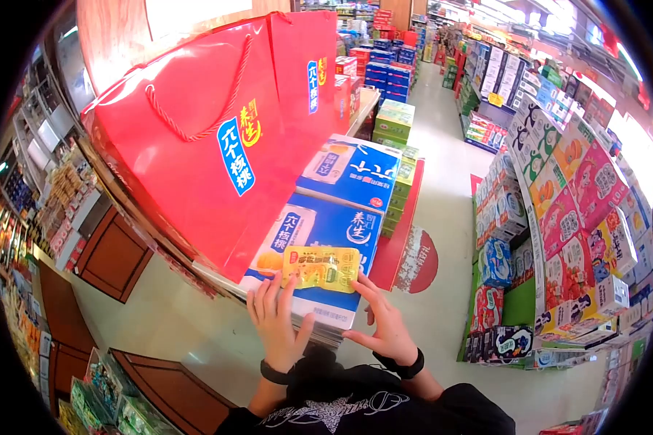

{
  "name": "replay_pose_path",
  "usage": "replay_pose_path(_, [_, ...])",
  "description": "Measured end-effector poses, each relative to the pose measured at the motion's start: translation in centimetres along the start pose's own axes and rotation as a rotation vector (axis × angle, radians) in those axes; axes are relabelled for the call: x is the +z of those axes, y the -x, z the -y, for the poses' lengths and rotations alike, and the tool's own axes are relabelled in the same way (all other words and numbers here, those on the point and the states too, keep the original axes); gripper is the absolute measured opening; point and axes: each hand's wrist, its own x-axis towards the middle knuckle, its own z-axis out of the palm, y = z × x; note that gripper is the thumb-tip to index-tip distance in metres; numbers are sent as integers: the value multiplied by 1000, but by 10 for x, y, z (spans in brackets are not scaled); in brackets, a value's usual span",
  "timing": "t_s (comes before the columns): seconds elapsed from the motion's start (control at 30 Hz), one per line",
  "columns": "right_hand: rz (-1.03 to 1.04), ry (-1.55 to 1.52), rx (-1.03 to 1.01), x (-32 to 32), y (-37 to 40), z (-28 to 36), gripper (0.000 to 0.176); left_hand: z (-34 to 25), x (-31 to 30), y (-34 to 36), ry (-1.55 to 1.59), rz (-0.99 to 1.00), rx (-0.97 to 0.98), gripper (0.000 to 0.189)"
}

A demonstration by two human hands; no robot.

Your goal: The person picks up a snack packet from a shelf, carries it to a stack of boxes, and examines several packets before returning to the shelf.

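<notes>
A small yellow snack packet (321, 269) lies flat on a blue and white drink carton (331, 222). My left hand (277, 319) rests at the packet's lower left edge, fingers stretched out and thumb apart. At the right edge of the packet, my right hand (382, 319) touches it with an extended finger, while its thumb lies apart near the carton's front corner. Neither hand grips anything. A second blue carton (350, 168) sits right behind the first one.
A large red gift bag (196, 145) stands left of the cartons, with another red bag (306, 80) behind it. Green cartons (395, 123) are stacked beyond. Across the aisle floor (442, 181), a shelf display (559, 217) holds boxed drinks.
</notes>
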Motion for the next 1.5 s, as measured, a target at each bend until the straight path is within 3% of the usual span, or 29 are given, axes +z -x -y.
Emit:
replay_pose_path(0.27, [4,-57,12,3,1,-1,82,4,-1,-1,20,-30,19,57])
replay_pose_path(0.53, [48,-191,80,-5,2,-3,81,3,-13,3,242,-64,-5,45])
replay_pose_path(0.83, [37,-417,-17,-18,13,-4,51,-3,-7,11,641,-271,-77,28])
replay_pose_path(0.93, [-4,-356,-1,-17,19,-2,44,-4,-7,12,569,-309,-30,27])
replay_pose_path(1.07, [-90,-327,24,-12,21,-1,39,-9,-11,16,635,-283,-123,24])
replay_pose_path(1.13, [-107,-279,-8,-11,21,-3,37,-9,-17,17,541,-140,-41,24])
replay_pose_path(1.5, [-26,-241,-26,-17,24,-6,22,-17,-13,20,534,-138,-132,23])
